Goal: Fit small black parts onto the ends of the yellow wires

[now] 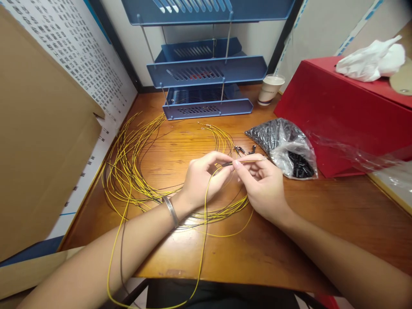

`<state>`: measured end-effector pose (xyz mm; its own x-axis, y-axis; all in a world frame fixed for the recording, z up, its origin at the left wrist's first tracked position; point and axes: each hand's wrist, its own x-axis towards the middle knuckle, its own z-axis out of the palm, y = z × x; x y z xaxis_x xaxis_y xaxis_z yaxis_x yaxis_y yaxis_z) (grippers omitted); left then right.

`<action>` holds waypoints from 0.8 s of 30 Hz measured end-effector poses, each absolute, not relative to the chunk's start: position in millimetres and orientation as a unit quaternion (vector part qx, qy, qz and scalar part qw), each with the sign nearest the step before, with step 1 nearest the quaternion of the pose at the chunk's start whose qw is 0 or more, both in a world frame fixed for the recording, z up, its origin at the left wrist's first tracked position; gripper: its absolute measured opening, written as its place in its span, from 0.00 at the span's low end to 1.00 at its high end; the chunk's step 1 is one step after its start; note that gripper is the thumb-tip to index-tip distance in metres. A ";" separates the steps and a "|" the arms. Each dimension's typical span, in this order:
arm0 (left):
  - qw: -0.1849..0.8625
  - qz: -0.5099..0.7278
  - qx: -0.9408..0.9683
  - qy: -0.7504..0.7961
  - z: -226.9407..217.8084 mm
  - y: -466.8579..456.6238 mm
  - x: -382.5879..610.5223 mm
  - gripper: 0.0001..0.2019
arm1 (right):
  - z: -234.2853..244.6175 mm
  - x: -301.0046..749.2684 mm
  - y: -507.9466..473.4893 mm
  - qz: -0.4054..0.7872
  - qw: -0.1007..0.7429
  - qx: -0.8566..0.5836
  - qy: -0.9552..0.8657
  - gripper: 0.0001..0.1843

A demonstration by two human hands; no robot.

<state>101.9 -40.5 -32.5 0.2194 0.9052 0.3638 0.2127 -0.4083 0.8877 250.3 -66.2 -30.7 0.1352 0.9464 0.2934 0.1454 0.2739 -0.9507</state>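
Note:
My left hand and my right hand meet over the middle of the wooden table. Between left thumb and fingers I pinch a small black piece, too small to name surely. My right thumb and fingertips close on a thin yellow and black wire that runs into this piece. From the left hand a yellow wire hangs in a loop past the table's front edge. Beneath and left of my hands lies a big loose coil of yellow and black wires. Small black parts lie just beyond my fingers.
A clear bag of black parts lies right of my hands, by a red box with crumpled white plastic on it. Blue stacked trays and a paper cup stand behind. Cardboard rises at left.

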 end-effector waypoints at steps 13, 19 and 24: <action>0.368 0.478 0.682 0.414 -34.5 -40.2 102.1 0.07 | -31.4 252.2 -65.5 0.360 0.593 -0.488 -0.530 0.09; 0.365 0.474 0.688 0.411 -32.7 -40.6 102.2 0.07 | -35.6 253.1 -66.4 0.355 0.556 -0.510 -0.552 0.08; 0.397 0.488 0.648 0.429 -32.0 -40.4 105.2 0.09 | -32.6 254.4 -65.8 0.358 0.596 -0.496 -0.521 0.09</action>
<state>105.2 -40.4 -32.0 0.1558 0.9439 0.2912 0.1683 -0.3158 0.9338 254.4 -65.8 -32.6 0.2023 0.9426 0.2657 0.0903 0.2522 -0.9635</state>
